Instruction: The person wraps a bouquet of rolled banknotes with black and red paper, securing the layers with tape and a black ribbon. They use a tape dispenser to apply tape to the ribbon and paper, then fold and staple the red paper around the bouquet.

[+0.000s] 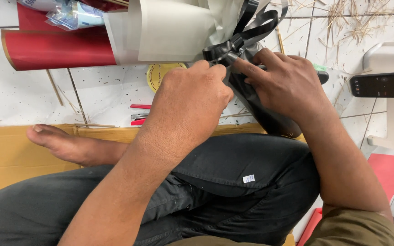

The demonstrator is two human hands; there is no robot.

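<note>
Hands at centre: left hand (pixel 192 98) and right hand (pixel 283 82) both pinch the black ribbon (pixel 251 29) around a black-wrapped bundle (pixel 261 107); red roll (pixel 60 48) far left, round yellow label (pixel 160 73) beneath.

ribbon (pixel 251 27): glossy black | wrapping paper (pixel 174 32): pale cream-grey | black wrap (pixel 261 109): dark, shiny | paper roll (pixel 60 48): red with a gold edge | round sticker (pixel 158 75): yellow | floor tiles (pixel 106 95): white, dark-speckled | cardboard (pixel 5 155): tan | trousers (pixel 233 173): black | stapler (pixel 140 114): red and silver
</note>
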